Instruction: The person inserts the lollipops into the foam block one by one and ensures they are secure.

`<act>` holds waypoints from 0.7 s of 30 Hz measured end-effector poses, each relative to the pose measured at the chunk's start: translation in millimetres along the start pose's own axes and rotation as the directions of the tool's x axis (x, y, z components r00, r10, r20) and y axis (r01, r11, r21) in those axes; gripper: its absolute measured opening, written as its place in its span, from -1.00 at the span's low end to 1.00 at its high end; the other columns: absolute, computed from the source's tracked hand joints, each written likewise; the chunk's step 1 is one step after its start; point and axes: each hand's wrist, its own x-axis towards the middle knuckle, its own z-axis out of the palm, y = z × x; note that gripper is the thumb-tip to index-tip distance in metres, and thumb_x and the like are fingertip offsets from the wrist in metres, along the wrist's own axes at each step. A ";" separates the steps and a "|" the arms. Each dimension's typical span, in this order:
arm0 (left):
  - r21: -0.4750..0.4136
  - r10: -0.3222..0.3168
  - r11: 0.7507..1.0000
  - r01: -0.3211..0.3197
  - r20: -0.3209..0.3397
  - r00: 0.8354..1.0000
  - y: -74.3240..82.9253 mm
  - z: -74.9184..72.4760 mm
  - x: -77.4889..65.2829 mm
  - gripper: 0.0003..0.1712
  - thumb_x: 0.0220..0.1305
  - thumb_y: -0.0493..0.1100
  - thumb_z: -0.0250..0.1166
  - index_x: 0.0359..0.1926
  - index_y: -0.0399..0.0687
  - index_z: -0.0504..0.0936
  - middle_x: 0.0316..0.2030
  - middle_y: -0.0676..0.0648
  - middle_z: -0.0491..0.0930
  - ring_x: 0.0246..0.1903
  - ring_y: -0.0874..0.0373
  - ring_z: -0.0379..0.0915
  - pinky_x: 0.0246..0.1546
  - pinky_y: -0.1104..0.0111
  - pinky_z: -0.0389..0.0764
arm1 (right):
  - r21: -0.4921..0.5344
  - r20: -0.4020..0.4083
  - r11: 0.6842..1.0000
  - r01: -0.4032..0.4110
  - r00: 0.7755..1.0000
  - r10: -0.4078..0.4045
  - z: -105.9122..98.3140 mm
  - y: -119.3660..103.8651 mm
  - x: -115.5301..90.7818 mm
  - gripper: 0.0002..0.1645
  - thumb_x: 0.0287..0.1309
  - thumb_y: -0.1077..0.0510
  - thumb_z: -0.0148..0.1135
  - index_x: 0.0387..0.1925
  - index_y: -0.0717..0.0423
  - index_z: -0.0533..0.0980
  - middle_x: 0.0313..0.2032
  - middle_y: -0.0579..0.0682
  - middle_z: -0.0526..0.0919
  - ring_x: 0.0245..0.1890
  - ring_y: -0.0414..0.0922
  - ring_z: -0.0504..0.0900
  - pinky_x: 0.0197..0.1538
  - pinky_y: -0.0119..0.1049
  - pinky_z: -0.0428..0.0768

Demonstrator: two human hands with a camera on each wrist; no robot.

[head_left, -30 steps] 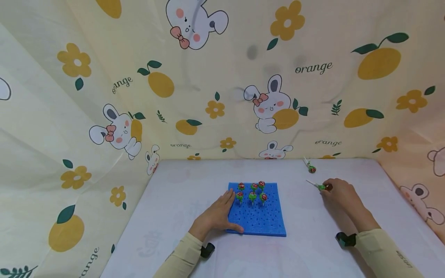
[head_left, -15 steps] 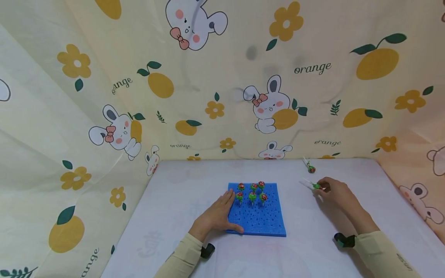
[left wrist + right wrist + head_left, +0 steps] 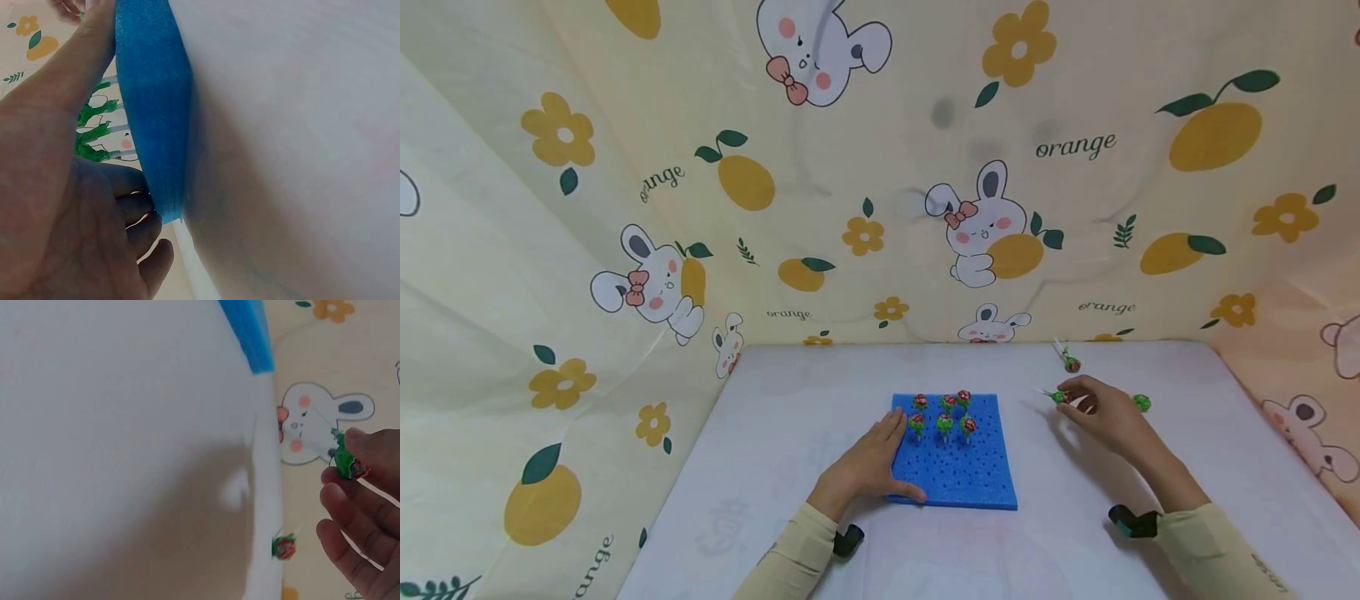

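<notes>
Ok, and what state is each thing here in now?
Blue board: flat on the table
Six lollipops: wrapped, standing in the board
Held lollipop: wrapped, above the table
Far lollipop: wrapped, lying on the table
Partly hidden lollipop: green wrapper, stick not visible
Left fingers: resting against the board
Right fingers: pinching the held lollipop

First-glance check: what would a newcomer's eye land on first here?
Probably the bright blue board on the white table, with six lollipops standing in its far half and the left hand at its left edge. Next, the right hand, right of the board, pinching one more lollipop. Behind everything, the backdrop with printed rabbits and oranges.
</notes>
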 end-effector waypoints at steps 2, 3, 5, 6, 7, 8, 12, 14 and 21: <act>-0.003 0.002 1.000 -0.002 0.000 1.000 0.1 -0.5 -0.1 0.58 0.03 0.56 0.53 0.75 -0.14 -0.09 0.75 -0.12 -0.21 0.72 0.00 -0.29 0.69 0.14 -0.02 | 0.001 -0.012 1.000 0.014 1.000 -0.014 1.3 -4.2 -0.3 -0.57 0.39 0.17 0.45 0.18 0.28 0.61 -0.11 0.17 0.77 -0.20 0.05 0.72 -0.22 -0.15 0.68; -0.004 0.002 1.000 -0.002 -0.001 1.000 0.2 -0.5 -0.2 0.58 0.03 0.56 0.53 0.74 -0.14 -0.08 0.75 -0.12 -0.21 0.72 0.00 -0.29 0.69 0.14 -0.02 | -0.001 -0.017 1.000 0.020 1.000 -0.020 1.9 -6.2 -0.1 -0.58 0.39 0.16 0.46 0.18 0.27 0.61 -0.10 0.16 0.77 -0.20 0.04 0.72 -0.21 -0.15 0.68; -0.007 0.000 1.000 0.000 -0.002 1.000 0.6 -0.5 -0.6 0.58 0.02 0.56 0.54 0.74 -0.14 -0.08 0.75 -0.12 -0.20 0.72 -0.01 -0.28 0.69 0.13 -0.01 | -0.001 -0.028 0.999 0.034 0.999 -0.034 3.1 -10.3 -0.1 -0.58 0.39 0.17 0.46 0.19 0.25 0.62 -0.10 0.14 0.77 -0.20 0.02 0.71 -0.19 -0.15 0.68; -0.007 0.000 1.000 0.000 -0.002 1.000 0.7 -0.6 -0.8 0.58 0.02 0.55 0.54 0.74 -0.14 -0.08 0.75 -0.12 -0.20 0.72 -0.01 -0.28 0.69 0.13 -0.01 | -0.002 -0.033 0.999 0.041 0.999 -0.041 3.3 -12.4 0.1 -0.58 0.39 0.16 0.46 0.19 0.24 0.63 -0.09 0.13 0.77 -0.20 0.01 0.70 -0.19 -0.17 0.68; -0.008 0.001 1.000 -0.001 -0.003 1.000 0.9 -0.6 -1.0 0.57 0.03 0.55 0.54 0.74 -0.14 -0.07 0.75 -0.12 -0.20 0.72 -0.01 -0.28 0.69 0.13 -0.01 | -0.001 -0.035 0.999 0.048 0.998 -0.048 3.4 -14.6 0.3 -0.58 0.40 0.16 0.46 0.19 0.24 0.63 -0.10 0.12 0.76 -0.20 0.00 0.69 -0.19 -0.18 0.67; -0.009 0.001 1.000 -0.001 -0.002 1.000 1.0 -0.6 -1.1 0.57 0.03 0.54 0.54 0.74 -0.15 -0.08 0.75 -0.12 -0.20 0.72 -0.01 -0.28 0.69 0.14 -0.01 | -0.002 -0.037 0.998 0.056 0.998 -0.056 3.5 -16.8 0.6 -0.58 0.40 0.16 0.46 0.20 0.23 0.64 -0.10 0.12 0.76 -0.20 -0.01 0.68 -0.19 -0.20 0.67; -0.009 0.002 1.000 -0.002 -0.003 1.000 1.0 -0.4 -1.2 0.57 0.03 0.53 0.55 0.74 -0.15 -0.07 0.75 -0.13 -0.19 0.72 -0.01 -0.27 0.69 0.14 -0.02 | 0.012 -0.056 0.992 0.122 0.991 -0.121 5.0 -22.9 1.0 -0.60 0.40 0.19 0.45 0.20 0.19 0.67 -0.13 0.04 0.74 -0.22 -0.08 0.64 -0.24 -0.33 0.67; -0.010 0.003 1.000 -0.003 -0.002 1.000 0.9 -0.2 -1.1 0.57 0.03 0.53 0.55 0.74 -0.15 -0.07 0.75 -0.13 -0.19 0.72 -0.01 -0.27 0.69 0.14 -0.01 | 0.024 -0.068 0.985 0.169 0.984 -0.167 6.0 -26.1 0.9 -0.62 0.38 0.22 0.46 0.19 0.17 0.68 -0.12 0.01 0.74 -0.22 -0.12 0.62 -0.24 -0.37 0.67; 0.002 0.014 1.000 -0.014 -0.002 1.000 0.6 -2.2 -0.6 0.56 0.05 0.53 0.54 0.74 -0.18 -0.07 0.74 -0.16 -0.18 0.72 -0.02 -0.27 0.69 0.13 -0.01 | 0.047 -0.136 0.962 0.269 0.956 -0.261 10.3 -39.8 -0.9 -0.50 0.28 0.31 0.52 0.22 0.19 0.59 -0.14 0.00 0.74 -0.25 -0.19 0.60 -0.21 -0.29 0.73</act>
